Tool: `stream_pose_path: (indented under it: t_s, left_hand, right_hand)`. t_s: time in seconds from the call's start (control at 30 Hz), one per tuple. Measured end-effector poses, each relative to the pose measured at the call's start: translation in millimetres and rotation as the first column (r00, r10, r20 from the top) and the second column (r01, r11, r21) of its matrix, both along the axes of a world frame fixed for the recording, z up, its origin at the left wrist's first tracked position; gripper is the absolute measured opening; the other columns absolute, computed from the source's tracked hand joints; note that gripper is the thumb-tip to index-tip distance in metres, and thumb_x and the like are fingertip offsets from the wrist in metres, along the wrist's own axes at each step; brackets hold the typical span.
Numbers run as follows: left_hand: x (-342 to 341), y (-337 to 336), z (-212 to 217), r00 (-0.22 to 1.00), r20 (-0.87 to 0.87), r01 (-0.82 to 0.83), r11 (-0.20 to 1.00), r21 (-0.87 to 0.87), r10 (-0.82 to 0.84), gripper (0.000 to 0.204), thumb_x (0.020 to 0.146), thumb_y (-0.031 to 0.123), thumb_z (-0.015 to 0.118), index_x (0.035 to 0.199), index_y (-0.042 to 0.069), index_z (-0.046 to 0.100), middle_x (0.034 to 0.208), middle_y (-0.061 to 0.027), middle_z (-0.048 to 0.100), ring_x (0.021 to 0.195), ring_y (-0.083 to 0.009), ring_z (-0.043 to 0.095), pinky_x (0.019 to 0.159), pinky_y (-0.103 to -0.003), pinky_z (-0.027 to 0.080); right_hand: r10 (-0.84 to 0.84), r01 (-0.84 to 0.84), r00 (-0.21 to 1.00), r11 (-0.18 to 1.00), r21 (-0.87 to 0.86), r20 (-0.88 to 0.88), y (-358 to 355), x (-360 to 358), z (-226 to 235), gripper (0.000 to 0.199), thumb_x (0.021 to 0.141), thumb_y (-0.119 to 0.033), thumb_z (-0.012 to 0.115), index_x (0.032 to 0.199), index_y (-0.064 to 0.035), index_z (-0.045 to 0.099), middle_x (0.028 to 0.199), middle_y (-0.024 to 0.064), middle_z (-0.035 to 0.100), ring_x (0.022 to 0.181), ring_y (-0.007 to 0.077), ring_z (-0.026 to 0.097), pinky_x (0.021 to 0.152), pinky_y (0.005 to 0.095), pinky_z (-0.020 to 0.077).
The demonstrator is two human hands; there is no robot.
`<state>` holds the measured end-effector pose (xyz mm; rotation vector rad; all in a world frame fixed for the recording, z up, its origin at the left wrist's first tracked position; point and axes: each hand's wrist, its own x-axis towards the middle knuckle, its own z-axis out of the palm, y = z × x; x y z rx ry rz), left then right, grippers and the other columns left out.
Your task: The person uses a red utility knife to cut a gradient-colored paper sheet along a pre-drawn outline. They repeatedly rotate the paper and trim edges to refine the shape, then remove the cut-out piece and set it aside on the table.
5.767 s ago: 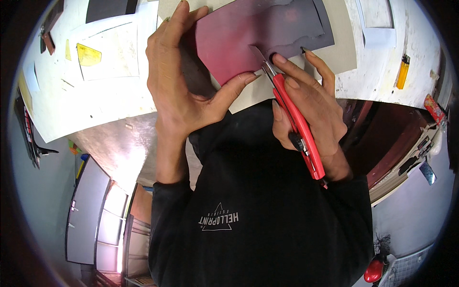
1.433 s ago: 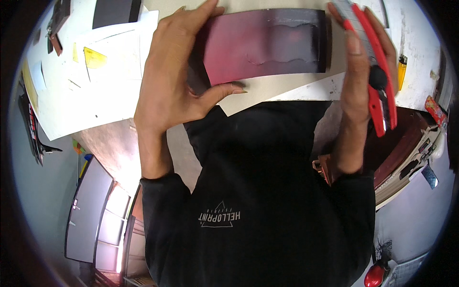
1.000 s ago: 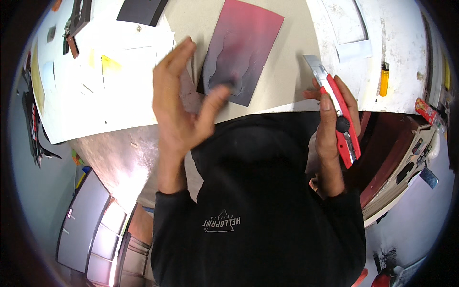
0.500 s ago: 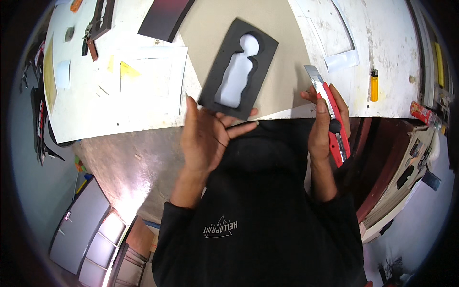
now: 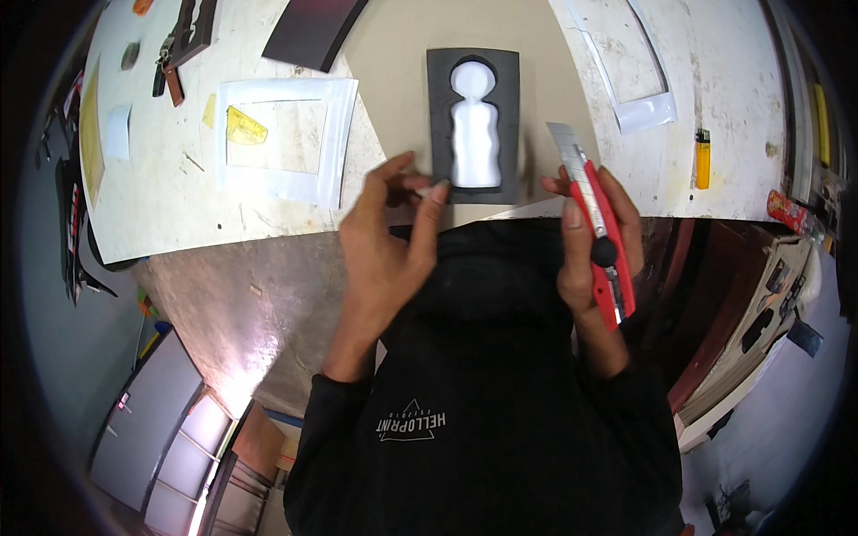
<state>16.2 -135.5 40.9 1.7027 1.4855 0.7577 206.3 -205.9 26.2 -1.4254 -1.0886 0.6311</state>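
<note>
A dark grey foam piece (image 5: 440,134) lies upright to me on the beige board (image 5: 554,98). Its cutout has a round top and a wavy-sided body, and shows a white surface (image 5: 475,143) inside. My left hand (image 5: 389,237) is at the foam's near left corner, thumb tip against it and fingers curled in a pinch. Whether something small is between those fingertips is hidden. My right hand (image 5: 594,232) grips a red utility knife (image 5: 597,201) just right of the foam. The knife's blade is out, pointing away from me, apart from the foam.
A white rectangular frame (image 5: 335,147) lies left of the board, with a yellow scrap (image 5: 246,127) inside its opening. Keys (image 5: 164,71) and a dark curved panel (image 5: 313,36) are farther back. On the right are another white frame (image 5: 643,112) and a yellow lighter (image 5: 702,161).
The foam piece has turned from tilted to straight and lies flatter. My left hand has moved from beneath its near edge to its left corner. The knife has shifted slightly left.
</note>
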Motion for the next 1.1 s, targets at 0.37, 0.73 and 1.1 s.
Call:
stream_pose_path:
  t_s: [0.37,0.73,1.1]
  left_hand:
    - [10.6,61.4,-19.8,0.951,-0.219,0.290,0.877,0.384,-0.218,0.033,0.082,0.007,0.068,0.116,0.010,0.069,0.133,-0.0144,0.054,0.119,-0.0319,0.051,0.101,-0.041,0.037]
    - [12.1,73.7,-36.3,0.914,-0.262,0.389,0.855,0.344,-0.311,0.035,0.083,0.016,0.068,0.117,0.017,0.070,0.142,-0.0124,0.049,0.126,-0.0297,0.048,0.110,-0.049,0.022]
    - [11.5,75.3,-39.8,0.919,-0.229,0.385,0.855,0.349,-0.320,0.034,0.081,0.016,0.070,0.114,0.018,0.072,0.141,-0.0128,0.050,0.126,-0.0286,0.048,0.110,-0.050,0.022]
  right_hand:
    - [-0.094,0.070,0.912,0.995,0.075,0.399,32.0,-50.1,-2.1,0.047,0.080,-0.006,0.070,0.120,0.0133,0.054,0.104,0.0262,0.066,0.082,0.0264,0.072,0.071,0.0291,0.0565]
    - [-0.159,0.126,0.909,0.986,0.109,0.386,56.7,-63.7,-9.0,0.049,0.078,-0.003,0.072,0.120,0.0136,0.053,0.105,0.0251,0.065,0.084,0.0289,0.070,0.070,0.0320,0.0576]
    - [-0.153,0.119,0.905,0.987,0.107,0.397,58.7,-63.7,-10.5,0.048,0.080,-0.004,0.072,0.118,0.0155,0.053,0.104,0.0256,0.065,0.084,0.0296,0.070,0.071,0.0322,0.0579]
